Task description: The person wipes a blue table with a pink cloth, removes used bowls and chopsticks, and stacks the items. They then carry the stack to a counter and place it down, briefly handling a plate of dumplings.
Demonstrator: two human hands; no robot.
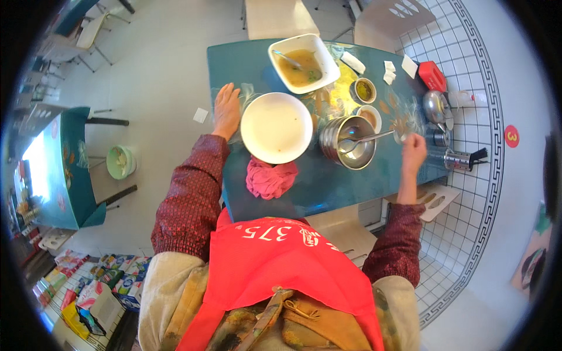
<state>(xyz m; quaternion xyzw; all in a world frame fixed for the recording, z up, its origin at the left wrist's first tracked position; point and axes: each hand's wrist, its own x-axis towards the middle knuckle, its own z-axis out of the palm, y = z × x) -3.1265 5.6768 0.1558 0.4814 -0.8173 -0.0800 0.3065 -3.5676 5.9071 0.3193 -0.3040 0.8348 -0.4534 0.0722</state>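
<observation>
My left hand (227, 112) rests palm down at the left edge of the green table (316, 193), fingers stretched out, beside a white round plate (276, 127). A bunched pink cloth (271, 177) lies against the plate's near side. To the right is a stack of stainless steel bowls (347, 142), with a metal spoon (371, 137) in the top one. My right hand (414, 153) is right of the bowls, fingers curled; whether something pale and thin at the fingertips is held cannot be told. A white square bowl (303, 63) of broth with a spoon stands at the far side.
Two small dishes (363, 91) hold sauce and residue. Crumpled tissues (352, 62) lie beyond them. Along the tiled wall (472, 101) stand a red box (432, 75), a metal kettle (436, 107) and a perforated chopstick holder (457, 159). A green bin (120, 162) is on the floor at left.
</observation>
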